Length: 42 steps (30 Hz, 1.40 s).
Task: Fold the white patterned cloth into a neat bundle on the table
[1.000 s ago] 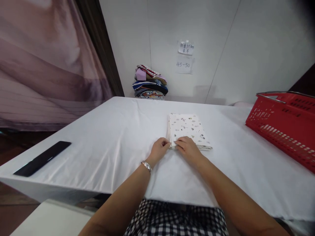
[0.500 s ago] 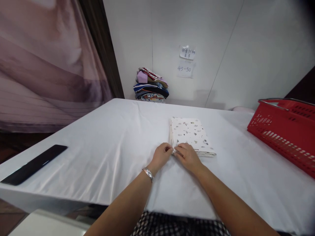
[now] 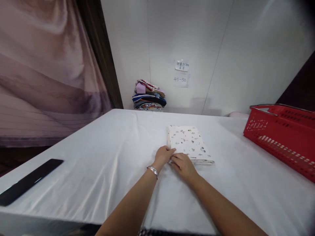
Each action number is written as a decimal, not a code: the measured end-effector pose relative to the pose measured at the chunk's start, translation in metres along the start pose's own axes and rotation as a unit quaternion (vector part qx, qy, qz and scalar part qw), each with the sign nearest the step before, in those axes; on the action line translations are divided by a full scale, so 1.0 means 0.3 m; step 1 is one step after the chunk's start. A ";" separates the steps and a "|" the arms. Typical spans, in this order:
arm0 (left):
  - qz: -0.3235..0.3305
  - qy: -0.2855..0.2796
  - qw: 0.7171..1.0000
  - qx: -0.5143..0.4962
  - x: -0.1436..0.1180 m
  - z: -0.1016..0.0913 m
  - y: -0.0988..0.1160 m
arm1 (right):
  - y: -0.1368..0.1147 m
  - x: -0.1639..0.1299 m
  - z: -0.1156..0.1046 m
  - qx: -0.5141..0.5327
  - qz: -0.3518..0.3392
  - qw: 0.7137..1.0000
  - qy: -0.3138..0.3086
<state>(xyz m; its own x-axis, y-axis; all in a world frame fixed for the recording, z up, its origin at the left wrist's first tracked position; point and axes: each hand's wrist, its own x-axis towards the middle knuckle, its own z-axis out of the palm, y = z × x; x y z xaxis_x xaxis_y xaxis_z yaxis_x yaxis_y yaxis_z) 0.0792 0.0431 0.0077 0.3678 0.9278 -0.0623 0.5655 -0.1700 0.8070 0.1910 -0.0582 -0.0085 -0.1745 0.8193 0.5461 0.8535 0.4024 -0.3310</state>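
Note:
A white folded cloth [image 3: 188,141] with small printed motifs lies flat on the white-covered table, its layered edges showing on the left and near sides. At its near left corner, my left hand [image 3: 163,155] is closed on the left edge, thumb on top and fingertips partly hidden. A silvery bracelet [image 3: 153,170] circles that wrist. My right hand [image 3: 183,165] is right beside it, fingers closed on the same corner from the near side. Exactly how many layers each hand grips cannot be seen.
A red plastic basket [image 3: 283,134] with a metal handle stands at the right. Against the back wall is a pile of folded fabrics [image 3: 149,98]. A long black flat object [image 3: 29,182] lies at the table's left edge, and a pinkish curtain [image 3: 44,72] hangs beyond it.
My left hand has shifted a little up along the cloth's left edge, its thumb now over the top. The right hand stays at the corner. The camera view has tilted upward.

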 end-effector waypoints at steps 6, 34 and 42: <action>0.002 0.036 0.999 0.004 0.007 -0.004 -0.015 | -0.011 -0.008 -0.012 0.025 -0.031 0.999 -0.004; -0.007 0.069 0.988 0.136 0.159 0.015 0.031 | 0.298 -0.105 -0.180 -0.045 0.316 0.946 0.058; 0.026 0.094 0.990 0.101 0.109 -0.002 0.041 | 0.354 -0.128 -0.142 -0.032 0.258 0.957 0.126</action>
<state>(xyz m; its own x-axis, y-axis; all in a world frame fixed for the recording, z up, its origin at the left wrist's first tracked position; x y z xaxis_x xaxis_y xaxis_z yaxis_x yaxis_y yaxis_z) 0.0978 0.0714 0.0160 0.2677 0.9581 0.1021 0.6919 -0.2649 0.6716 0.3092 -0.0643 -0.0319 0.3965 0.7742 0.4933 0.8237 -0.0627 -0.5636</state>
